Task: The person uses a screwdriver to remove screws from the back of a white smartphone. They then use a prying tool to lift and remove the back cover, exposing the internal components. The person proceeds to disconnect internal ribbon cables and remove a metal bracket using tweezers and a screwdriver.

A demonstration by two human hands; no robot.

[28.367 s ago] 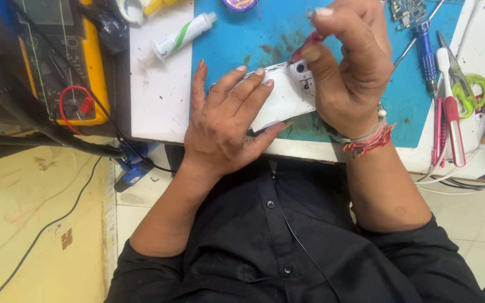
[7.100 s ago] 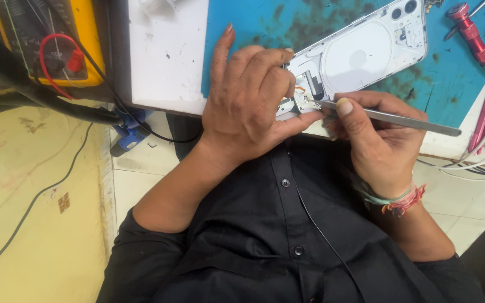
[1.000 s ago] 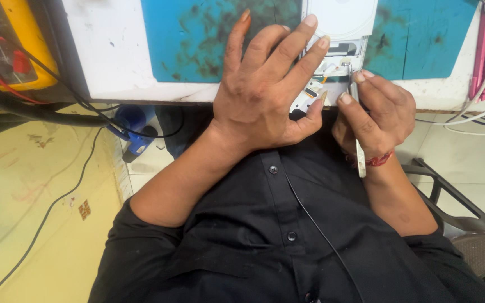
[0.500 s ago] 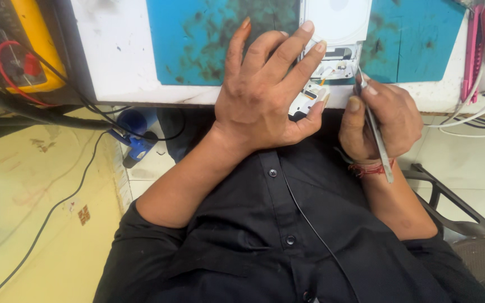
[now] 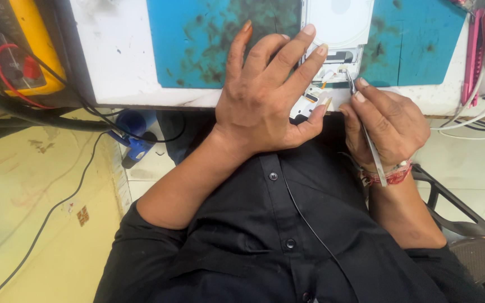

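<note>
A pair of metal tweezers (image 5: 366, 134) is pinched in the grip of the right hand (image 5: 385, 126), between thumb and forefinger, with the shaft running back across the wrist and the tips set down on the lower inner part of an opened white phone (image 5: 335, 39). The phone is pressed flat by the left hand (image 5: 265, 95), whose fingers are spread across its lower left portion while the thumb is tucked under its near end; nothing is enclosed by that hand, it is laid open on the device. The phone is seen at the near edge of the counter (image 5: 119, 56), lying half on a stained blue work mat (image 5: 197, 39) and slightly overhanging towards the body. A band of red and white threads (image 5: 388, 174) is worn on the right wrist. To the far right of the mat, pink-handled tools (image 5: 484, 50) are laid side by side, with white cables (image 5: 472, 126) trailing off the edge below them. At the left, a yellow meter (image 5: 26, 50) with a red lead is stood beside the counter, and a blue object (image 5: 133, 137) is seen on the floor below.
</note>
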